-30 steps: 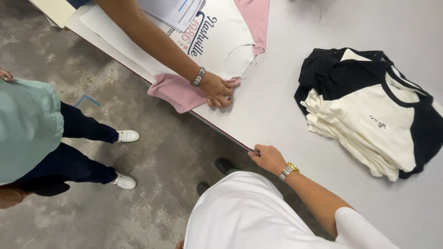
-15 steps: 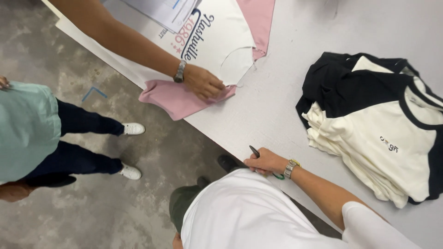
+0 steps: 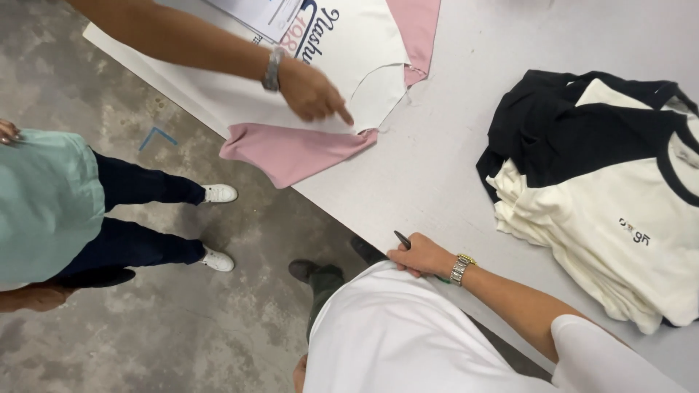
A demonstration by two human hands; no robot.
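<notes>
Matt cloth shirt [image 3: 342,65] (soft pink sleeve), smooth grey table [image 3: 451,145], rough concrete floor [image 3: 109,327]
</notes>
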